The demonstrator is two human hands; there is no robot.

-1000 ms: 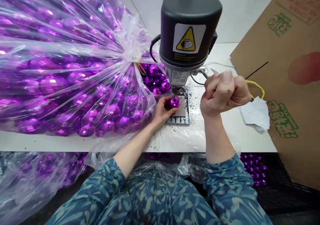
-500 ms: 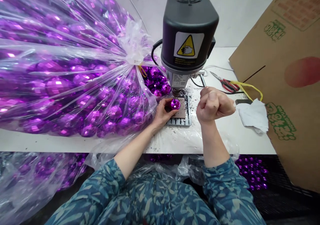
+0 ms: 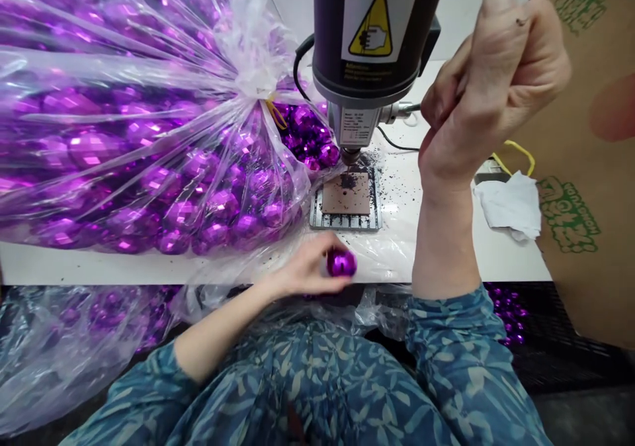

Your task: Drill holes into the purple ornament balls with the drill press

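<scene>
Near the front edge of the table, my left hand [image 3: 308,264] pinches a shiny purple faceted ball [image 3: 342,263] between thumb and fingers; a dark slot or hole shows on it. My right hand [image 3: 493,92] is raised beside the drill press [image 3: 380,42], closed around its feed lever [image 3: 411,108]. Most of the lever is hidden by the fist. Below the drill chuck [image 3: 350,156] lies a brown square board [image 3: 346,198] on the slotted metal base [image 3: 374,220], with dark shavings on it.
A large clear bag [image 3: 124,148] of purple balls fills the left of the table. More loose purple balls [image 3: 307,132] lie behind its knot. At right are a crumpled white cloth [image 3: 510,204], a yellow loop [image 3: 520,155] and a tall cardboard box [image 3: 590,188].
My left hand has drawn the ball from the board under the drill towards the table's front edge. My right hand has risen with the lever. The view has shifted slightly.
</scene>
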